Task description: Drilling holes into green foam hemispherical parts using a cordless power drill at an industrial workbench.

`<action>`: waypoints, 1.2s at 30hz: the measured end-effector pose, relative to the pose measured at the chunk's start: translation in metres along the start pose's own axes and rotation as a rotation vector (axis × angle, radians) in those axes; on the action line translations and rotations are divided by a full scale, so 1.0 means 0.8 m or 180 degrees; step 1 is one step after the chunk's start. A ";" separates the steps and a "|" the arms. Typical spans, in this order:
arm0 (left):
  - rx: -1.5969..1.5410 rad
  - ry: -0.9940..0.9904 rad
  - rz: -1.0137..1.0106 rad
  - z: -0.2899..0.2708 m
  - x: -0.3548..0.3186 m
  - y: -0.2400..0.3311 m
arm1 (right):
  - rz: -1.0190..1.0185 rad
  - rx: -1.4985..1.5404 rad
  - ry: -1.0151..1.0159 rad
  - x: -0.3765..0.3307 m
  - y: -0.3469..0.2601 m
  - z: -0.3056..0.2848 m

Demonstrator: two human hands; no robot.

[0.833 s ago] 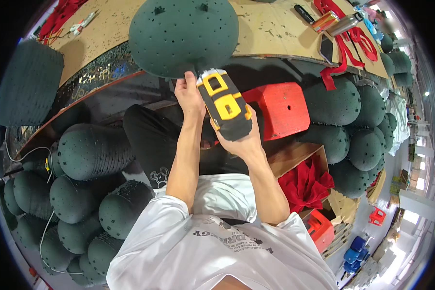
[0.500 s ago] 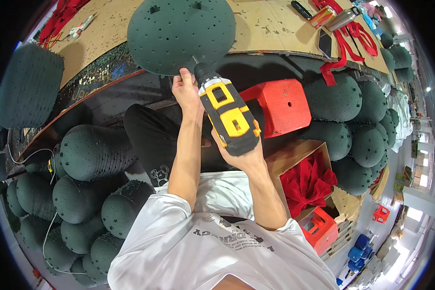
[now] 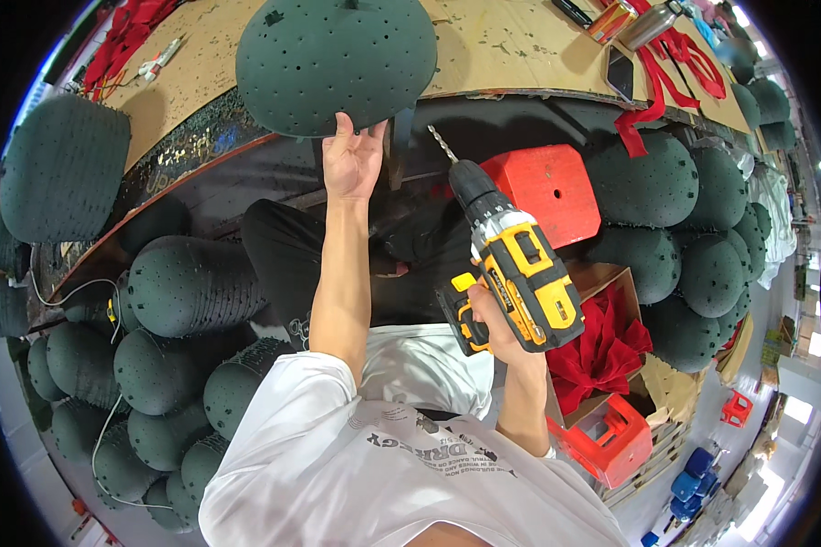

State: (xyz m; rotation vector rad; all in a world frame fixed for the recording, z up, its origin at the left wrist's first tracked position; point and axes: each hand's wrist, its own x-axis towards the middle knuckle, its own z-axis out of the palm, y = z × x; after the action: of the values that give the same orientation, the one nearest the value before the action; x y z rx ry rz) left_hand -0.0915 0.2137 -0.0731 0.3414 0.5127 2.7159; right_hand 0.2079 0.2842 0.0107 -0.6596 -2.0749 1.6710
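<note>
Since half a second ago, my right hand (image 3: 491, 321) has drawn the yellow-and-black cordless drill (image 3: 511, 273) back and down from the dark green perforated foam dome (image 3: 337, 59), so the drill bit (image 3: 441, 145) now points up and to the left in open air, well apart from the dome. I keep that hand closed around the drill's grip, with the battery end low beside my white shirt (image 3: 383, 465).

My left hand (image 3: 351, 159) stays raised, its fingers spread open and pressed against the lower edge of the dome, which sits on the front edge of the plywood surface (image 3: 511, 46), overhanging it toward me.

Just right of the bit I see a red block (image 3: 547, 187) with a small hole in its face. Beyond it, many more green perforated foam shapes (image 3: 666, 219) are piled up, and another stack (image 3: 169, 319) lies on my left. Lower right, a cardboard box holds red fabric (image 3: 607, 346), with a red plastic stool (image 3: 611, 438) below it. Red ribbons (image 3: 666, 77) trail over the far right of the surface.
</note>
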 end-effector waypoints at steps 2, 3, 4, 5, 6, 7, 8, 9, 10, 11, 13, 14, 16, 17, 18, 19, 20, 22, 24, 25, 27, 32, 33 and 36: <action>0.0117 -0.0047 0.0018 0.004 0.009 0.006 | 0.0058 0.0144 0.0059 -0.001 0.005 -0.008; 0.0100 -0.0058 0.0051 0.006 0.012 0.010 | 0.0061 0.0227 0.0088 -0.003 0.005 -0.011; 0.0092 -0.0074 0.0077 0.008 0.015 0.015 | 0.0140 0.0331 0.0070 -0.003 0.005 -0.014; 0.0088 0.0083 0.0075 0.012 0.018 0.019 | 0.0421 0.0564 0.0070 -0.004 0.004 -0.016; 0.0135 -0.0108 0.0183 0.014 0.020 0.023 | 0.0461 0.0616 0.0063 -0.004 0.004 -0.019; 0.0086 -0.0104 0.0198 0.017 0.022 0.028 | 0.0486 0.0655 0.0010 -0.004 0.003 -0.021; 0.0033 -0.0091 0.0213 0.019 0.023 0.034 | 0.0294 0.0581 0.0068 -0.003 0.004 -0.021; -0.0010 0.0137 0.0225 0.020 0.023 0.040 | 0.0105 0.0502 0.0121 -0.001 0.006 -0.021; -0.0001 -0.0067 0.0256 0.020 0.022 0.045 | -0.0003 0.0478 0.0172 -0.001 0.007 -0.022; -0.0063 -0.0146 0.0243 0.019 0.021 0.052 | -0.0075 0.0434 0.0191 0.000 0.009 -0.022; -0.0171 -0.0273 0.0231 0.015 0.019 0.067 | -0.0113 0.0471 0.0236 0.000 0.011 -0.024; -0.0312 -0.0208 0.0148 0.011 0.019 0.078 | -0.0100 0.0334 0.0225 0.000 0.012 -0.025; -0.0262 -0.0246 0.0030 0.003 0.019 0.099 | -0.0178 0.0157 0.0206 0.001 0.014 -0.026; -0.0177 -0.0197 0.0004 -0.001 0.019 0.107 | -0.0203 0.0119 0.0230 0.002 0.015 -0.026; -0.0056 0.0065 0.0036 -0.005 0.019 0.112 | -0.0207 0.0038 0.0202 0.002 0.017 -0.025; -0.0014 0.0003 -0.0045 -0.009 0.019 0.118 | -0.0214 -0.0054 0.0164 0.003 0.018 -0.025; 0.0027 -0.0025 -0.0144 -0.012 0.019 0.123 | -0.0184 0.0013 0.0167 0.002 0.020 -0.023; 0.0247 0.0121 -0.0174 -0.017 0.017 0.129 | -0.0244 -0.0049 0.0132 0.002 0.023 -0.021; 0.0583 0.0288 -0.0062 -0.022 0.015 0.135 | -0.0382 -0.0161 0.0091 0.001 0.027 -0.019; 0.0691 0.0416 -0.0095 -0.023 0.016 0.140 | -0.0408 -0.0192 0.0083 0.001 0.029 -0.019; 0.0866 0.0310 -0.0200 -0.025 0.020 0.156 | -0.0459 -0.0253 0.0066 0.001 0.032 -0.016; 0.3138 0.1253 -0.0101 -0.026 0.015 0.173 | -0.0288 0.0171 -0.0041 0.005 0.034 -0.008; 0.3299 0.1381 -0.0060 -0.025 0.011 0.173 | -0.0258 0.0087 -0.0087 0.006 0.034 -0.006; 0.4334 0.1646 0.0121 -0.023 0.002 0.174 | -0.0201 -0.0143 -0.0223 0.006 0.032 0.001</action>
State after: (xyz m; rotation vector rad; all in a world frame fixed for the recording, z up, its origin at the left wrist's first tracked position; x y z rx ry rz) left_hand -0.1394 0.0874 -0.0349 -0.0730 2.4291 1.9979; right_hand 0.2064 0.2912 -0.0146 -0.5510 -2.1644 1.6392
